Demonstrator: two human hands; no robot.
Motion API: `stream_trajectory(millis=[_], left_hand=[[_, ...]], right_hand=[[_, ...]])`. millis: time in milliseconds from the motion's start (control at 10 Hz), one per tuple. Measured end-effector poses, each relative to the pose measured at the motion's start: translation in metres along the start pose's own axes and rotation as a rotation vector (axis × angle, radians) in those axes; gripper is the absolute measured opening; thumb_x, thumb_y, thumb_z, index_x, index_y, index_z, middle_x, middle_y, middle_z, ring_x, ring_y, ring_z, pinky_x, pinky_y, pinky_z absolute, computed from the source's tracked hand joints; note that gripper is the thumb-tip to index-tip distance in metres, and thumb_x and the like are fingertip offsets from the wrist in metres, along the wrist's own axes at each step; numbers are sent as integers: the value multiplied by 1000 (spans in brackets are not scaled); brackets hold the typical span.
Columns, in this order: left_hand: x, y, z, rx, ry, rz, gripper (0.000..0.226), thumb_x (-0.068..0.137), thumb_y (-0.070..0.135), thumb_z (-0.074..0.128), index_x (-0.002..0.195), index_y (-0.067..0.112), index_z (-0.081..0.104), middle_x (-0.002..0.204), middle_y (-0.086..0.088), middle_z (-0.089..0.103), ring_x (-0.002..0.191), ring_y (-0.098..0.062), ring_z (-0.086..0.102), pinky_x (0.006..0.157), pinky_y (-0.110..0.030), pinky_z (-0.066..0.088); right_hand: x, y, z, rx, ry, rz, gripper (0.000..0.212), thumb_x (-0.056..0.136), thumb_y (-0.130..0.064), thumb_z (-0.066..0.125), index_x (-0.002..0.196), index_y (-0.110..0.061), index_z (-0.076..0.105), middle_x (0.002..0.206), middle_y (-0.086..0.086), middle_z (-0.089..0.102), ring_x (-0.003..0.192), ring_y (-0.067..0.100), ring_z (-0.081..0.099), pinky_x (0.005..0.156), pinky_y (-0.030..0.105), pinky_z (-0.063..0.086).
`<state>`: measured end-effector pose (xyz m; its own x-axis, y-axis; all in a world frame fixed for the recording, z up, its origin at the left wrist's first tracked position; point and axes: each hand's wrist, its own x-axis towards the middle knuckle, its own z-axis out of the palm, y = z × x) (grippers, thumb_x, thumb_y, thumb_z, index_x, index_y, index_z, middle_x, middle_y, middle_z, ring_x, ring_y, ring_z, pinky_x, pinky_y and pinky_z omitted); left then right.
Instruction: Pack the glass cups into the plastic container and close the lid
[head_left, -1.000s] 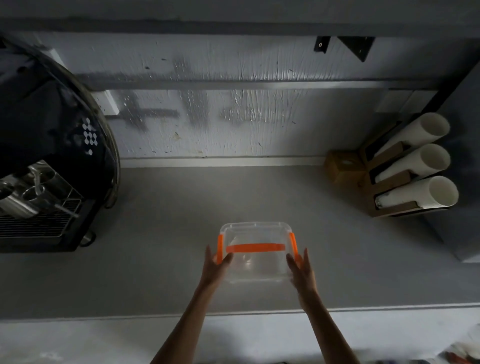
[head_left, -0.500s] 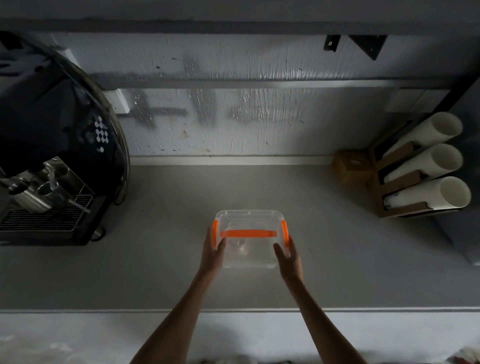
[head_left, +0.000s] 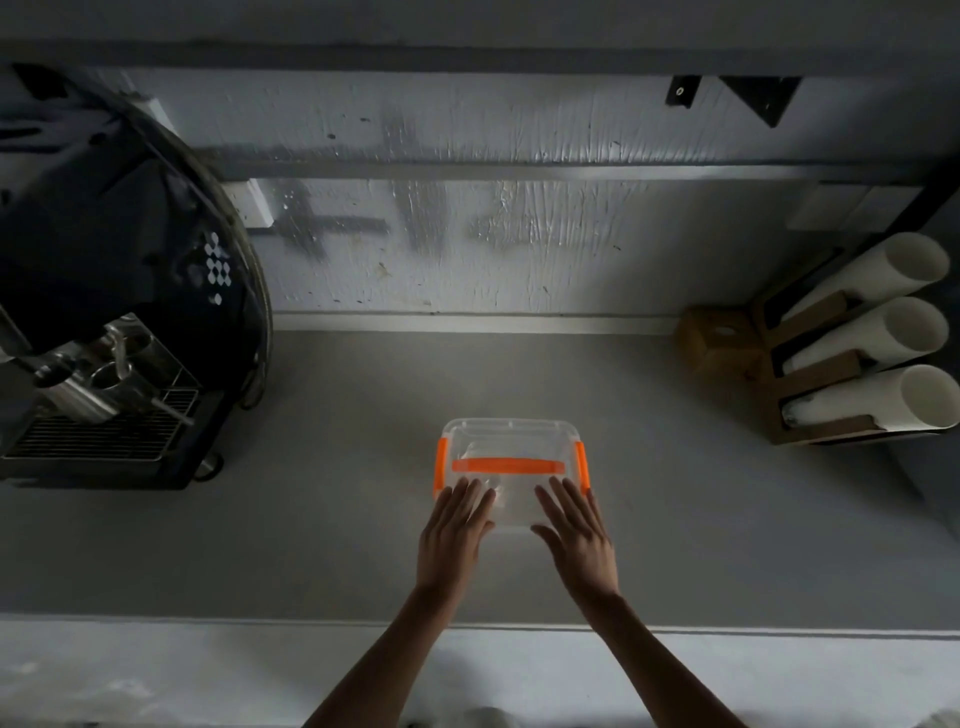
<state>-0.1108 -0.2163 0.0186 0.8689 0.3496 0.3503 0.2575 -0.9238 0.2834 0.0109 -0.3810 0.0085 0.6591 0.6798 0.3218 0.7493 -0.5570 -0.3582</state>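
A clear plastic container (head_left: 511, 441) with an orange handle and orange side clips sits on the grey counter (head_left: 337, 519), its lid on. Faint glass shapes show through the lid, too blurred to count. My left hand (head_left: 453, 535) lies flat on the near left part of the lid, fingers spread. Flat on the near right part rests my right hand (head_left: 576, 530), fingers also apart. Neither hand grips anything.
A black espresso machine (head_left: 104, 322) with a metal drip grate fills the left side. At the right, a wooden rack (head_left: 810, 384) holds three stacks of white paper cups (head_left: 883, 338) lying sideways. The counter's front edge (head_left: 260, 623) runs below my wrists.
My hands have left the container's two sides and now lie flat on top of its lid. The container sits a little farther from the counter's front edge.
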Motion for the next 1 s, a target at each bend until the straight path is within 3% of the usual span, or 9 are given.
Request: stream_trajectory(millis=[300, 400, 500, 600, 700, 800, 900, 1000], left_hand=[[5, 2, -9, -34, -129, -128, 48, 82, 27, 72, 128, 20, 60, 131, -2, 63, 126, -17, 56, 107, -38, 46], [11, 1, -14, -79, -162, -164, 44, 89, 30, 58, 132, 26, 55, 137, 4, 57, 132, -13, 48, 113, -31, 37], [19, -3, -29, -191, -40, -214, 44, 86, 23, 56, 131, 23, 56, 133, 2, 62, 121, -17, 58, 103, -31, 45], [21, -11, -38, -369, 135, -436, 50, 91, 15, 57, 140, 13, 45, 139, -4, 55, 123, -17, 55, 104, -31, 44], [28, -7, -47, -1081, 90, -1006, 42, 100, 23, 43, 139, 7, 38, 120, -9, 59, 105, -5, 62, 91, -19, 48], [27, -5, -47, -1477, -52, -1205, 54, 102, 43, 27, 143, 11, 36, 140, -7, 46, 134, -24, 43, 114, -36, 30], [23, -9, -50, -1488, -113, -1231, 51, 101, 46, 26, 137, 15, 44, 134, -7, 50, 128, -15, 49, 110, -38, 36], [24, -13, -51, -1046, -157, -1066, 31, 101, 29, 37, 96, 8, 59, 97, -21, 62, 74, -10, 70, 64, -32, 54]], right_hand=[[3, -8, -3, 1, -83, 49, 53, 92, -41, 59, 141, -22, 50, 150, 2, 45, 143, 20, 37, 118, 42, 32], [2, -6, -6, 11, -135, 53, 58, 95, -45, 52, 148, -24, 40, 157, -4, 29, 149, 17, 24, 124, 38, 15], [3, -1, -14, 114, -129, 108, 64, 97, -47, 47, 153, -26, 25, 160, -10, 12, 152, 12, 6, 124, 35, 4], [7, -3, -23, 668, 15, 618, 58, 102, -42, 39, 155, -27, 20, 163, -8, 12, 152, 12, 8, 123, 35, 7], [20, 3, -31, 1502, 51, 1171, 62, 102, -50, 25, 154, -17, 20, 160, 5, 25, 148, 26, 25, 122, 41, 13], [21, 9, -37, 1737, -27, 1286, 82, 93, -68, 20, 151, -11, 31, 153, 10, 39, 144, 30, 33, 120, 43, 19], [18, 7, -37, 1687, -53, 1262, 74, 96, -62, 25, 148, -10, 36, 148, 8, 45, 142, 28, 36, 118, 43, 23], [18, 2, -39, 1310, -14, 1105, 36, 102, -34, 41, 123, -12, 59, 122, 13, 60, 116, 28, 54, 96, 37, 41]])
